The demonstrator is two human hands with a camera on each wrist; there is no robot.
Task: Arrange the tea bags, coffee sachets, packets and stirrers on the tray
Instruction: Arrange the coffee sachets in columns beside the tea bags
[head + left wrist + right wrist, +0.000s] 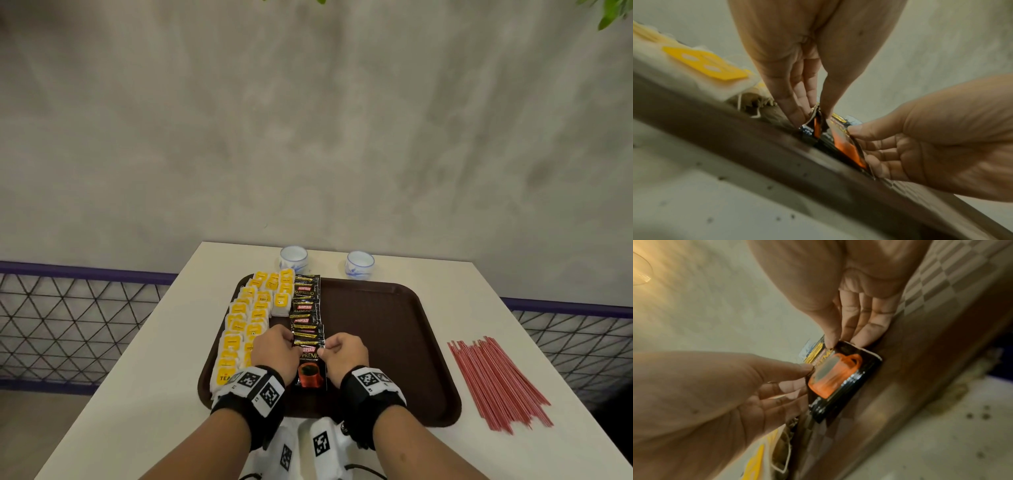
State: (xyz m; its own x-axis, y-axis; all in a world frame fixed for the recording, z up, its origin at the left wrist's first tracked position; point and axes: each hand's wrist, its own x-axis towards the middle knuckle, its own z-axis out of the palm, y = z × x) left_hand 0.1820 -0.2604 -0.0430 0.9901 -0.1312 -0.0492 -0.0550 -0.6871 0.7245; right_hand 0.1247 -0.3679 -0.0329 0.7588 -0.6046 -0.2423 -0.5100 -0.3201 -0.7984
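Note:
A brown tray (376, 342) lies on the white table. Yellow-tagged tea bags (246, 318) fill its left side in rows. A column of black coffee sachets (306, 301) runs beside them. At the column's near end my left hand (291, 339) and right hand (325, 344) pinch the two sides of a coffee sachet (310, 366) showing an orange cup. In the left wrist view my left hand (813, 116) pinches the sachet's edge (817, 128) between thumb and fingers. In the right wrist view my right hand (844, 342) pinches the sachet's (838, 374) far corner. Red stirrers (496, 380) lie on the table right of the tray.
Two white-and-blue cups (293, 258) (359, 263) stand behind the tray. The tray's right half is bare. The table edges (154, 377) drop off left and right, with a black mesh railing (68, 315) beyond.

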